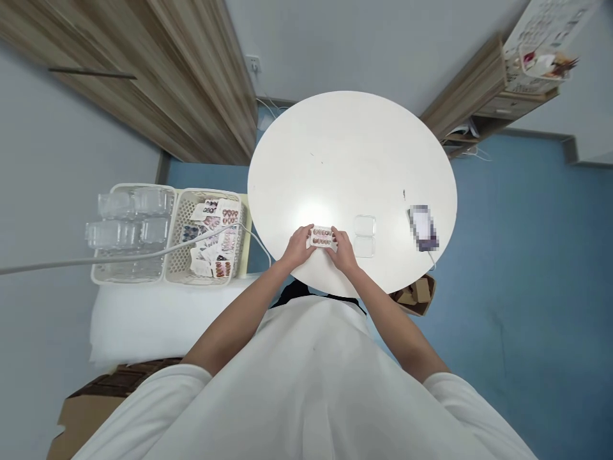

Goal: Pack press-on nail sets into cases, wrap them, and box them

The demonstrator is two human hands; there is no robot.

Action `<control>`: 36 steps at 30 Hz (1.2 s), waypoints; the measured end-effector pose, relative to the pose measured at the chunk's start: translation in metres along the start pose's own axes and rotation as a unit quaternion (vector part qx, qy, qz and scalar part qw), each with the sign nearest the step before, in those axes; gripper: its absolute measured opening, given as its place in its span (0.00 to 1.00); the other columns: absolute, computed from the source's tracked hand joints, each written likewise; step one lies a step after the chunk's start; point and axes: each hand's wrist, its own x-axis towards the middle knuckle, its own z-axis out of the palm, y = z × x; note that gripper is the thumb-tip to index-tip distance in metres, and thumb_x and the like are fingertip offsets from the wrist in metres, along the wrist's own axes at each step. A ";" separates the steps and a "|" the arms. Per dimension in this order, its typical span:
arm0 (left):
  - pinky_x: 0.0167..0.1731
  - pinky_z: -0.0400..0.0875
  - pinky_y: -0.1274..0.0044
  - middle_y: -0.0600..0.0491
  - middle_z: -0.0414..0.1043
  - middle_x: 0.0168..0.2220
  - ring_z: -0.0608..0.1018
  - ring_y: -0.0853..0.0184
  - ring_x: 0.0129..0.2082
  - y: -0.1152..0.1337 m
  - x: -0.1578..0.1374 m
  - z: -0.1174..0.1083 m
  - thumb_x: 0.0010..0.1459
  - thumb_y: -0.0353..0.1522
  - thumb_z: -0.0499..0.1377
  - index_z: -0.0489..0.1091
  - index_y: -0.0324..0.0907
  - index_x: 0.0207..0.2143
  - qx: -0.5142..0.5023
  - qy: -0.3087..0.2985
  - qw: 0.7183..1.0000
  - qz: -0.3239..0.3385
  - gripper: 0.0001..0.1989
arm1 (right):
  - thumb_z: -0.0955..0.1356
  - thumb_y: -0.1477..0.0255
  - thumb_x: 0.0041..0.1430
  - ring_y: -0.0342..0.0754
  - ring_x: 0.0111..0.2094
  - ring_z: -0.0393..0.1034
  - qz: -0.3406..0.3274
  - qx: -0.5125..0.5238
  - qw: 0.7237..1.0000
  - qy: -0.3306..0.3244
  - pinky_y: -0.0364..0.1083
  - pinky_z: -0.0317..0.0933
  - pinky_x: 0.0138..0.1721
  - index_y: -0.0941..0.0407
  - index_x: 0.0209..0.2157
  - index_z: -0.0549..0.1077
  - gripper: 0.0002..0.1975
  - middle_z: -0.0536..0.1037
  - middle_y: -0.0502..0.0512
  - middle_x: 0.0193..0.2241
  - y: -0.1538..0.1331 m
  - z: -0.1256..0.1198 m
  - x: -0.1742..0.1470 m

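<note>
Between my two hands, near the table's front edge, is a small white card of press-on nails [322,237], with two rows of reddish-brown nails on it. The fingers of my left hand [297,246] close on the card's left end. At the right end, my right hand [343,251] grips it with thumb and fingers. Just right of that hand lies a clear plastic case [364,236], its two halves unfolded flat on the white table [349,153].
Left of the table, one white basket [175,268] holds several nail cards, and another [98,275] holds stacked clear cases. A white cable [143,255] crosses above them. A blurred-out device [423,228] lies on the table's right. Below the right edge stands a cardboard box [421,294].
</note>
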 end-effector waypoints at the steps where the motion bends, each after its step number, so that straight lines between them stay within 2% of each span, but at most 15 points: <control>1: 0.45 0.64 0.70 0.48 0.64 0.43 0.69 0.62 0.43 0.007 -0.001 0.010 0.47 0.28 0.60 0.56 0.43 0.55 -0.004 -0.009 1.000 0.012 0.31 | 0.64 0.72 0.53 0.51 0.43 0.63 0.006 0.002 1.000 0.003 0.52 0.62 0.45 0.52 0.60 0.50 0.32 0.63 0.58 0.45 0.008 -0.010 -0.010; 3: 0.45 0.64 0.69 0.49 0.65 0.42 0.69 0.61 0.42 0.022 -0.003 0.031 0.47 0.28 0.60 0.57 0.43 0.54 -0.009 -0.025 0.999 0.029 0.30 | 0.65 0.71 0.53 0.51 0.43 0.62 0.012 -0.002 1.000 0.006 0.53 0.61 0.46 0.52 0.59 0.52 0.32 0.63 0.58 0.44 0.025 -0.030 -0.027; 7: 0.45 0.64 0.68 0.48 0.65 0.42 0.69 0.60 0.43 0.048 0.001 0.067 0.45 0.29 0.62 0.59 0.43 0.52 0.018 -0.051 0.998 0.029 0.30 | 0.68 0.68 0.48 0.55 0.50 0.57 0.001 -0.039 0.999 0.010 0.56 0.57 0.50 0.51 0.55 0.57 0.31 0.62 0.58 0.46 0.062 -0.066 -0.045; 10: 0.46 0.64 0.67 0.47 0.64 0.45 0.68 0.58 0.45 0.063 0.010 0.087 0.44 0.30 0.63 0.60 0.43 0.51 0.072 -0.063 0.995 0.016 0.30 | 0.70 0.68 0.45 0.57 0.51 0.55 -0.009 -0.062 0.998 0.000 0.57 0.56 0.51 0.53 0.53 0.60 0.32 0.61 0.59 0.48 0.085 -0.085 -0.042; 14: 0.46 0.63 0.67 0.46 0.63 0.45 0.67 0.56 0.47 0.074 0.022 0.104 0.43 0.30 0.64 0.60 0.43 0.51 0.124 -0.053 0.991 -0.018 0.30 | 0.70 0.69 0.45 0.57 0.50 0.56 -0.023 -0.077 0.996 -0.026 0.56 0.57 0.50 0.54 0.53 0.60 0.32 0.61 0.59 0.49 0.104 -0.097 -0.029; 19: 0.46 0.64 0.67 0.46 0.61 0.45 0.67 0.58 0.47 0.077 0.026 0.117 0.44 0.29 0.63 0.59 0.42 0.51 0.148 -0.046 0.985 -0.070 0.30 | 0.70 0.71 0.46 0.57 0.49 0.58 -0.059 -0.095 0.992 -0.060 0.55 0.59 0.48 0.55 0.53 0.60 0.30 0.64 0.60 0.48 0.114 -0.098 -0.016; 23: 0.45 0.65 0.68 0.46 0.60 0.46 0.67 0.58 0.47 0.078 0.024 0.120 0.45 0.27 0.63 0.58 0.41 0.52 0.130 -0.045 0.986 -0.098 0.31 | 0.70 0.71 0.46 0.57 0.48 0.58 -0.079 -0.101 0.990 -0.065 0.56 0.59 0.47 0.55 0.53 0.60 0.31 0.65 0.61 0.48 0.119 -0.096 -0.013; 29: 0.45 0.65 0.69 0.49 0.61 0.44 0.69 0.61 0.44 0.075 0.019 0.124 0.46 0.25 0.61 0.58 0.45 0.54 0.075 -0.037 0.992 -0.099 0.32 | 0.71 0.70 0.45 0.58 0.49 0.58 -0.099 -0.080 0.989 -0.070 0.57 0.58 0.48 0.55 0.54 0.60 0.33 0.65 0.60 0.49 0.125 -0.096 -0.014; 36: 0.47 0.63 0.68 0.47 0.61 0.45 0.67 0.60 0.47 0.073 0.014 0.124 0.45 0.25 0.61 0.54 0.44 0.58 0.057 -0.031 0.994 -0.088 0.36 | 0.72 0.71 0.45 0.59 0.51 0.56 -0.100 -0.050 0.991 -0.072 0.59 0.56 0.51 0.54 0.55 0.59 0.35 0.64 0.60 0.50 0.127 -0.098 -0.018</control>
